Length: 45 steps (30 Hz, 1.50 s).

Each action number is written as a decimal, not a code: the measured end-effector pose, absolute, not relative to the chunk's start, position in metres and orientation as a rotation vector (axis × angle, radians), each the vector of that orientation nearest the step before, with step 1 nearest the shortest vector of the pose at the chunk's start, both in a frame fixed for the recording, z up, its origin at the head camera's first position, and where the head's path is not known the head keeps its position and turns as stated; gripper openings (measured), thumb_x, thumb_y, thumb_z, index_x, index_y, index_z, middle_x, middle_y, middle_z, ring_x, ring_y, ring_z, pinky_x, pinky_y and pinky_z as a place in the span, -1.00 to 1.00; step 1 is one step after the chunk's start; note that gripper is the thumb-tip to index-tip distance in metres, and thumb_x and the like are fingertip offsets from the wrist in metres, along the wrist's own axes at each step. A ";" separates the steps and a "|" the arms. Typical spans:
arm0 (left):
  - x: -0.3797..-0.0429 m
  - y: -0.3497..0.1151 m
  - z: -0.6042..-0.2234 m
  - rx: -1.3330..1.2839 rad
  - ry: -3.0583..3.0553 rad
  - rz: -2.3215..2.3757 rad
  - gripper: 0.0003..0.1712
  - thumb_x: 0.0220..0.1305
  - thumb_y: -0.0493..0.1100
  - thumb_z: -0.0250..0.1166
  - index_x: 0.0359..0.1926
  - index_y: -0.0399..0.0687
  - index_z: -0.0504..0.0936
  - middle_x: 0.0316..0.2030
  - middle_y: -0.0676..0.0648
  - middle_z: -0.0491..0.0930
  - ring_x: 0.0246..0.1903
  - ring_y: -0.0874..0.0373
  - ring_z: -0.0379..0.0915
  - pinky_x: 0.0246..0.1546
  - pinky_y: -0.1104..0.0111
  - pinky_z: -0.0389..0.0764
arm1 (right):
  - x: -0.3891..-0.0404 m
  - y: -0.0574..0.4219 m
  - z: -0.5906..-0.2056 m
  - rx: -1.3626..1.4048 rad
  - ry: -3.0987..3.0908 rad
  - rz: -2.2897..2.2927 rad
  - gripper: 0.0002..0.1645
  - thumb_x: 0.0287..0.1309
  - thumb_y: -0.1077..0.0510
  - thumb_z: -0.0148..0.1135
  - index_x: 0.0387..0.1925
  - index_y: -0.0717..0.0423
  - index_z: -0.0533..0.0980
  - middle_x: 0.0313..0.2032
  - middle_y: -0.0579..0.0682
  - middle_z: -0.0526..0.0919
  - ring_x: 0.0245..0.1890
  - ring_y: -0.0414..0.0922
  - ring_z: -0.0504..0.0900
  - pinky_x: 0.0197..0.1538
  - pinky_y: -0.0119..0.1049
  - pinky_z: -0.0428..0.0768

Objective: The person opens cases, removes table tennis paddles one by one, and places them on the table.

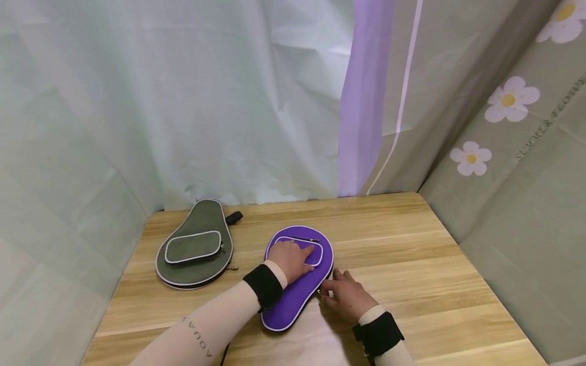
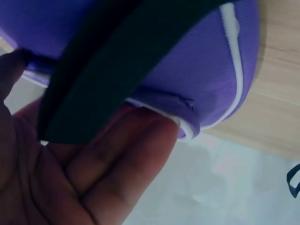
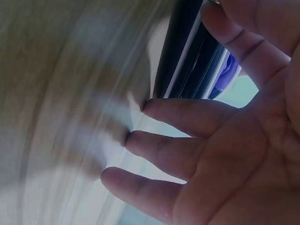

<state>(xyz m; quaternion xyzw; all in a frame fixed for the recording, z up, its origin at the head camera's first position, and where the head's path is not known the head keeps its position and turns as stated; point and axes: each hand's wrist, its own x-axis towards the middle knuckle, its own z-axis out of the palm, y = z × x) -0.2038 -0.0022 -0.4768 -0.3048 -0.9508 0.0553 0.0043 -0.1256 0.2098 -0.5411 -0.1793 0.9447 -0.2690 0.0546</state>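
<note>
A purple table tennis bat case (image 1: 293,305) with white piping lies on the table, its wide end away from me. My left hand (image 1: 289,260) rests across its front pocket (image 1: 316,252), fingers on the fabric; the left wrist view shows them at the pocket's white-piped edge. At the case's right edge, my right hand (image 1: 349,296) pinches the zipper pull (image 1: 319,292) between thumb and index finger. Its other fingers (image 3: 159,150) spread out with their tips on the tabletop. In the right wrist view the pull is mostly hidden at the top border.
A grey-green bat case (image 1: 192,272) of the same shape lies to the left, with a black strap (image 1: 234,218) beside it. The wooden table (image 1: 412,244) meets hanging curtains (image 1: 220,101) at the back and sides.
</note>
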 end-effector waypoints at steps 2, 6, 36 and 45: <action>-0.204 -0.002 -0.479 -0.914 -2.953 0.171 -0.34 0.51 0.38 0.44 0.45 0.23 0.75 -0.22 -0.10 0.91 -0.14 -0.03 0.87 -0.19 0.09 0.86 | -0.121 0.206 -0.529 -0.553 2.828 -0.849 -0.71 0.41 0.14 0.49 -0.39 -0.23 0.57 0.48 0.67 0.50 0.40 0.92 0.38 0.21 0.87 0.47; -0.208 -0.004 -0.484 -0.831 -2.939 0.155 -0.32 0.52 0.42 0.39 0.43 0.18 0.77 -0.35 -0.07 0.87 -0.27 0.00 0.84 -0.29 0.11 0.84 | -0.122 0.203 -0.536 -0.585 2.829 -0.860 -0.72 0.43 0.11 0.49 -0.37 -0.28 0.58 0.45 0.67 0.52 0.40 0.92 0.40 0.21 0.88 0.46; -0.173 -0.048 -0.503 -1.080 -3.129 -0.465 0.20 -0.04 0.69 0.62 0.64 0.54 0.54 0.82 -0.27 0.13 0.70 -0.82 -0.16 0.58 -0.58 0.31 | -0.122 0.210 -0.545 -0.623 2.848 -0.827 -0.75 0.40 0.12 0.48 -0.38 -0.23 0.60 0.38 0.50 0.67 0.50 0.68 0.50 0.38 0.74 0.49; -0.176 -0.041 -0.506 -0.989 -3.152 -0.428 0.20 -0.04 0.72 0.58 0.63 0.56 0.54 0.82 -0.26 0.15 0.68 -0.85 -0.12 0.54 -0.57 0.39 | -0.122 0.218 -0.576 -0.633 2.859 -0.801 -0.74 0.39 0.04 0.50 -0.41 -0.35 0.63 0.49 0.58 0.54 0.46 0.81 0.44 0.32 0.77 0.51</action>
